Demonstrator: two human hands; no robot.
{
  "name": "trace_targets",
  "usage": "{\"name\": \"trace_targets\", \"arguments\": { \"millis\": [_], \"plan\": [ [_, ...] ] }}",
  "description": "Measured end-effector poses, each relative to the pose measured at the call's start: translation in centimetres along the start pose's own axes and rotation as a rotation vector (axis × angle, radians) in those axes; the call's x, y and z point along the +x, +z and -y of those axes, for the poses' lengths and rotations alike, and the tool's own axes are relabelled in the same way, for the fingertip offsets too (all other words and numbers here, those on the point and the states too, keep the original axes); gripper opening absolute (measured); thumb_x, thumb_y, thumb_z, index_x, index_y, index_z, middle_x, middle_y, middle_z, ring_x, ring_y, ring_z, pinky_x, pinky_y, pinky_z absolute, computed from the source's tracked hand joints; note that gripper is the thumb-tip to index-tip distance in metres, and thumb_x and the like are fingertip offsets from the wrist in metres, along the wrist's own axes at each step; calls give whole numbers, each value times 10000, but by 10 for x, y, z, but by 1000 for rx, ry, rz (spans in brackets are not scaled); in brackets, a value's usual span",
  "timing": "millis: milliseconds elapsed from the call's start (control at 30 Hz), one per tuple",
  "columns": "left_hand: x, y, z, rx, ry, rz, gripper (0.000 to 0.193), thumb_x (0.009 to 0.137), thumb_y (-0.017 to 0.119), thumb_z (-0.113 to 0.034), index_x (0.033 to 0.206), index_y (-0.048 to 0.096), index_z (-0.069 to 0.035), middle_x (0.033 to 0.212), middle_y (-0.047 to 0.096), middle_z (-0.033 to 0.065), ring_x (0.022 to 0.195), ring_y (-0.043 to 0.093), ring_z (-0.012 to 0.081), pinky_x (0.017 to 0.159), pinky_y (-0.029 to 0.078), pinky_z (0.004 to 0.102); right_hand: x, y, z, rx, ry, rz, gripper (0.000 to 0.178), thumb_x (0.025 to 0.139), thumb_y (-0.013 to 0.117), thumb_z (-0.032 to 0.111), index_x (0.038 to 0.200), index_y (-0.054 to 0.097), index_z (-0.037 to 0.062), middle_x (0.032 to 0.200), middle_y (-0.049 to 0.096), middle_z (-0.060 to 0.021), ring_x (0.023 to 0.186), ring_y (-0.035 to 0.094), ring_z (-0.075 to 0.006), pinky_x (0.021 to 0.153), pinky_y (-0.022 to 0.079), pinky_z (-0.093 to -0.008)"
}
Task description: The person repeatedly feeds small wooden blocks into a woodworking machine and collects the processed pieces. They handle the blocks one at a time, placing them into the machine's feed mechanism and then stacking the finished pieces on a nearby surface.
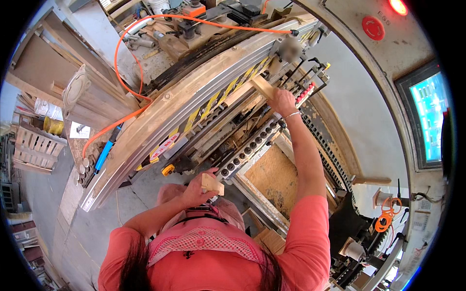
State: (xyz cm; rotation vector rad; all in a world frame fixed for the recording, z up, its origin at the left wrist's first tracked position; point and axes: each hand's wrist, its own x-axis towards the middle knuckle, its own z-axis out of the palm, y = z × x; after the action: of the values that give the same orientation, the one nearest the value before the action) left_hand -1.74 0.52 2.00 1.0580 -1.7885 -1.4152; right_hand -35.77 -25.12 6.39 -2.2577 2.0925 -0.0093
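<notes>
Coral clothing (204,266) fills lower centre, while the left hand (195,192) wraps its fingers round a wooden block (213,185) mid-frame and the right hand (282,102) grips a wooden piece (262,88) at upper centre, seemingly positioning it at the machine (249,151), which likely calls for careful alignment next.

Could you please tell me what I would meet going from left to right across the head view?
Slatted crate, blue tool, left hand holding a wood block, wood strip, right hand gripping that strip, red button, lit screen.
</notes>
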Motion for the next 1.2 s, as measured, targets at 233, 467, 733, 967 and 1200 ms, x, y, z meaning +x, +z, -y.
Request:
{"name": "trace_targets", "arguments": {
  "millis": [233,467,733,967,1200],
  "plan": [
    [6,-7,2,144,114,130,470,726,741,-177,1098,483,-51,1353,412,181,1167,472,358,949,398,383,10,5,5,-12,67,-5,335,661,707,297,817,663,4,830,648,-183,812,638,-333,724,523,-404],
    [7,-6,7,178,74,180,460,749,722,-210,1102,471,-55,1389,356,191,1210,430,364,979,372,390,22,7,14,-29,82,-13,352,645,730,323,806,681,15,844,656,-174,818,644,-317,718,527,-397],
    [6,-5,10,128,89,152,478,744,722,-208,1120,468,-59,1390,362,187,1213,428,365,986,366,391,20,-1,15,33,105,22,481,599,771,408,860,675,16,890,662,-163,863,642,-307,787,511,-380],
    [6,-7,5,145,57,159,480,740,724,-203,1124,476,-58,1387,366,186,1199,440,359,982,370,393,9,-8,22,-1,179,13,473,623,756,402,900,666,29,916,665,-154,893,642,-301,780,519,-386],
    [8,-7,4,112,50,170,468,738,728,-208,1108,485,-56,1386,367,187,1187,451,362,971,381,398,7,-3,13,-12,161,3,417,637,759,373,878,681,42,900,670,-138,846,655,-298,736,534,-380]
  ]
}}
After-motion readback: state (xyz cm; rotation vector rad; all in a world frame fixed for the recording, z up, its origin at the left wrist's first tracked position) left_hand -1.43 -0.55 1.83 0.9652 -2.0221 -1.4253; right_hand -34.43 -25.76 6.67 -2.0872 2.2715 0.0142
